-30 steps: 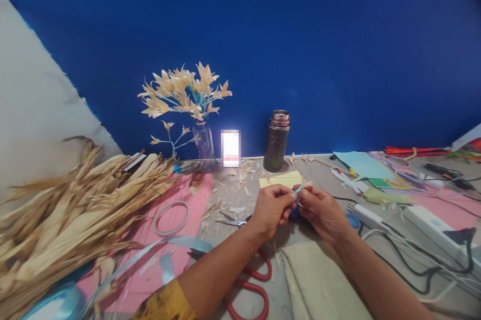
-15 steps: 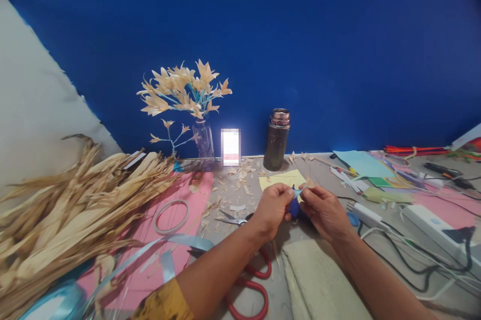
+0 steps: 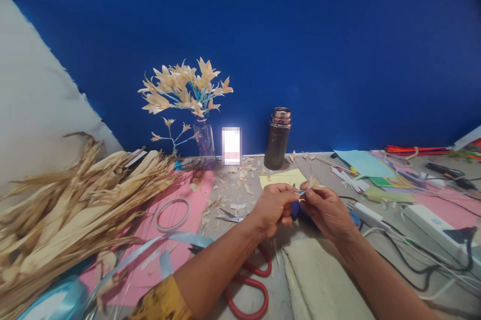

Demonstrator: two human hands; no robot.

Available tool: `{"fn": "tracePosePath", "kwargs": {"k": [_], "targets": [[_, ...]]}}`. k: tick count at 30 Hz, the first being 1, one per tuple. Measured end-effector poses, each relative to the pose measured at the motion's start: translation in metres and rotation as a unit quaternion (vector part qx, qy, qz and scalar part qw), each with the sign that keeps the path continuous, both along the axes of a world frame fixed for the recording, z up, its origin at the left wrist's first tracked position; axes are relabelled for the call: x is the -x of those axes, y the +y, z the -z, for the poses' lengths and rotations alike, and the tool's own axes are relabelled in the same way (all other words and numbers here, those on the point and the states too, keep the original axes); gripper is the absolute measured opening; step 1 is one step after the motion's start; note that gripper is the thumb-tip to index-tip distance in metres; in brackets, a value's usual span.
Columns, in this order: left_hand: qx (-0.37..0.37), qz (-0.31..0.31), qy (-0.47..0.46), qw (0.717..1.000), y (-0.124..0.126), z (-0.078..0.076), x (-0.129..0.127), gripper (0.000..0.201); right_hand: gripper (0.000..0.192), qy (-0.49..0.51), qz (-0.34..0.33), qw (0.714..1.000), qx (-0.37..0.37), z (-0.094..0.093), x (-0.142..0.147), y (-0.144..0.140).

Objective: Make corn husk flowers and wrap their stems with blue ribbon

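Pinched shut, fingers [image 3: 291,194] of the left hand [image 3: 274,207] and right hand [image 3: 326,210] around a thin pale blue strip [image 3: 302,192] tipped with a husk petal [image 3: 313,183], raised above the tabletop [image 3: 330,172] for close winding. Within reach: small scissors [image 3: 230,217], tape ring [image 3: 172,214], heaped dried husks [image 3: 75,205].

Single head-worn view, forward and down, close over table [image 3: 330,170]

A thin light-blue strip [image 3: 302,191], short and near level, sits pinched between both hands above a yellow paper.
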State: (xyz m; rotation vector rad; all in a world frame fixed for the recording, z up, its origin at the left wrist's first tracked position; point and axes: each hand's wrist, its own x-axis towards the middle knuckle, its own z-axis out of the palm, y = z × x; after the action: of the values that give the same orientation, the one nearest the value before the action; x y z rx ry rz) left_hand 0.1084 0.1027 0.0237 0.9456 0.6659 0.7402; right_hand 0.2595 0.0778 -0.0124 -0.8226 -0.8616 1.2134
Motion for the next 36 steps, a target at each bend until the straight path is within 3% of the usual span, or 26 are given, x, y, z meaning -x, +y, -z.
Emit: {"fn": "tracePosePath", "kwargs": {"k": [4,13,21,36], "targets": [[-0.022,-0.042,0.027,0.998,0.001,0.000,-0.001,0.028,0.030,-0.009,0.012,1.000,-0.001,-0.001,0.001,0.001],[-0.056,-0.036,0.051,0.996,0.005,0.000,0.002,0.019,0.031,-0.003,0.029,0.999,0.026,0.000,0.000,0.002],[-0.051,-0.094,0.079,0.991,0.008,0.004,0.000,0.016,0.034,-0.050,0.033,0.997,0.052,0.002,-0.001,0.003],[-0.110,-0.104,0.126,0.980,0.005,0.012,-0.004,0.019,0.038,-0.041,0.063,0.996,0.049,0.000,0.006,0.004]]}}
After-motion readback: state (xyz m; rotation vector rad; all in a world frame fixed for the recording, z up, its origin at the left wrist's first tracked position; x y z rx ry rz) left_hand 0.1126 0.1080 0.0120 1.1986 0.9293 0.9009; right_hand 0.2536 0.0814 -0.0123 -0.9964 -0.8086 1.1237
